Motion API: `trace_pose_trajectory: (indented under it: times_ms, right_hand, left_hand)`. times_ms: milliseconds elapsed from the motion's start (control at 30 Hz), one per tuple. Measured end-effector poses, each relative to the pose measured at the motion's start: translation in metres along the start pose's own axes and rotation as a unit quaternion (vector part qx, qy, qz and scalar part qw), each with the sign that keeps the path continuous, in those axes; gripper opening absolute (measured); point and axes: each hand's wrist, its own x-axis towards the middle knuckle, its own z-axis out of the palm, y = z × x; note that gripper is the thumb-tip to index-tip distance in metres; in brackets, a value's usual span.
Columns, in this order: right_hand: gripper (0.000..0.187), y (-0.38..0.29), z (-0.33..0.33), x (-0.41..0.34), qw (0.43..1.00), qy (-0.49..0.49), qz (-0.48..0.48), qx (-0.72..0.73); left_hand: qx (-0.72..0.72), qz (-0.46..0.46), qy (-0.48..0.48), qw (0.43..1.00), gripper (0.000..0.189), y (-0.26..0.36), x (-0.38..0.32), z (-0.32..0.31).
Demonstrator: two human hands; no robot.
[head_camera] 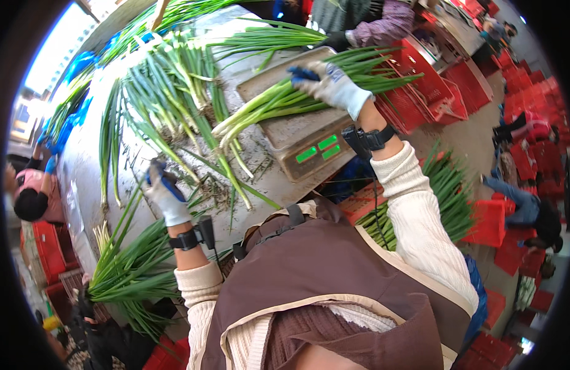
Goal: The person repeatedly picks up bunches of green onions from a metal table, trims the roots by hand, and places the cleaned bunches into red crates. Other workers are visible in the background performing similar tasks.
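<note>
My right hand (324, 83), in a white glove with blue-coated fingers, rests on a bunch of green onions (280, 99) lying across the metal tray of a digital scale (312, 155) with lit green displays. Whether its fingers grip the stalks cannot be made out. Over the metal table at the left, my left hand (162, 182), gloved alike, has its fingers partly bent near loose stalks and root scraps; its grip is unclear. Untrimmed green onions with soil on their roots (169, 92) spread over the table beyond both hands.
Another bunch (132, 268) lies at the table's left edge, by a person in dark clothes. Red crates (405, 88) stand right of the scale, and a crate of green onions (433, 199) is beside my right arm. A co-worker's purple sleeve (382, 25) reaches in beyond the scale.
</note>
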Motion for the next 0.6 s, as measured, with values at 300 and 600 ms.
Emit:
trace_pose_trajectory:
  times_ms: [300, 600]
  right_hand:
    - [0.054, -0.025, 0.084, 0.042, 0.874, -0.059, -0.272, -0.399]
    - [0.036, -0.034, 0.156, 0.011, 0.98, -0.118, -0.138, -0.078]
  left_hand:
    - [0.351, -0.172, -0.319, 0.863, 0.037, -0.02, -0.071, 0.0]
    - [0.505, -0.16, 0.004, 0.848, 0.041, -0.127, 0.097, -0.08]
